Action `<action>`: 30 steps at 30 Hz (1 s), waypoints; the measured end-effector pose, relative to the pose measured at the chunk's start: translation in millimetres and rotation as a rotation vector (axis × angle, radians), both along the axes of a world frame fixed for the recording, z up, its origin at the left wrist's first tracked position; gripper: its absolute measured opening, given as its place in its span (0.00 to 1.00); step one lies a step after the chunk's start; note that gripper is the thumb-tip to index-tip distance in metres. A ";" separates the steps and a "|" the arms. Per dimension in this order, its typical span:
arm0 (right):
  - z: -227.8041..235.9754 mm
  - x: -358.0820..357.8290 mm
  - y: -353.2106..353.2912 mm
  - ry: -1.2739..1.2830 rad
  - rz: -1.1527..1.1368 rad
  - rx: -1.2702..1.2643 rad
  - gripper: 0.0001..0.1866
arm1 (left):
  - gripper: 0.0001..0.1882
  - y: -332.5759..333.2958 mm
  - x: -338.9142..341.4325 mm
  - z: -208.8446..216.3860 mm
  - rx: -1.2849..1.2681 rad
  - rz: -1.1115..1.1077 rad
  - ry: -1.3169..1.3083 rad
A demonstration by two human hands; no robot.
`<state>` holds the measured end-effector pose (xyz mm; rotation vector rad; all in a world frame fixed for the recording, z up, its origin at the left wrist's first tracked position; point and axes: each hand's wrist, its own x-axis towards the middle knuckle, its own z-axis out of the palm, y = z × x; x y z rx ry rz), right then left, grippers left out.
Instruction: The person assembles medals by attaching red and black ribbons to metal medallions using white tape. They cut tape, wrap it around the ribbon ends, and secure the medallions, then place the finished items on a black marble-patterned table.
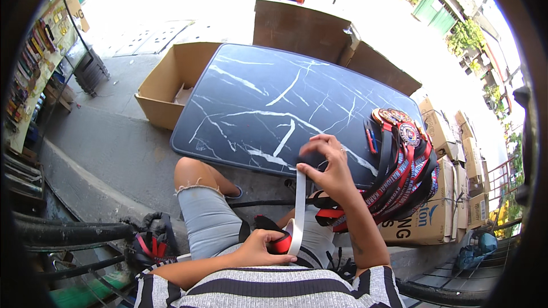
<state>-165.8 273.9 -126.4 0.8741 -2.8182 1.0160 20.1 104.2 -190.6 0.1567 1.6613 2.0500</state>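
Note:
In my left hand (pixel 258 249), low in front of my body, is a roll of white tape (pixel 295 239) with red showing on its side; the fingers are closed round it. A white tape strip (pixel 300 199) runs up from the roll to my right hand (pixel 335 178). That hand is over the table's near edge, fingers curled and partly blurred, the strip's end at the thumb tip. To its right lies a heap of medal ribbons (pixel 402 185), red, black and blue, draped over the table's edge. Round medals (pixel 398 121) lie at the heap's far end.
The dark marble-patterned table (pixel 245 114) spans the middle. Pens (pixel 371 140) lie beside the ribbons. An open cardboard box (pixel 165 85) stands left of the table, a larger brown carton (pixel 299 31) behind it, stacked cartons (pixel 439 205) at right. Black metal bars (pixel 74 231) are at lower left.

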 end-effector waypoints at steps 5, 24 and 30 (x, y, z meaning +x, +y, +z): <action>-6.3 -2.2 -3.0 0.031 -0.064 -0.103 0.35 | 0.14 -1.2 -2.7 -0.7 -0.073 -0.052 -0.085; -11.0 -34.2 84.3 0.242 -0.400 0.115 0.13 | 0.14 0.4 -3.6 -3.7 -0.101 0.003 -0.048; 10.7 -21.1 89.5 0.188 -0.353 0.141 0.18 | 0.13 -0.8 -4.3 2.0 -0.143 -0.023 -0.106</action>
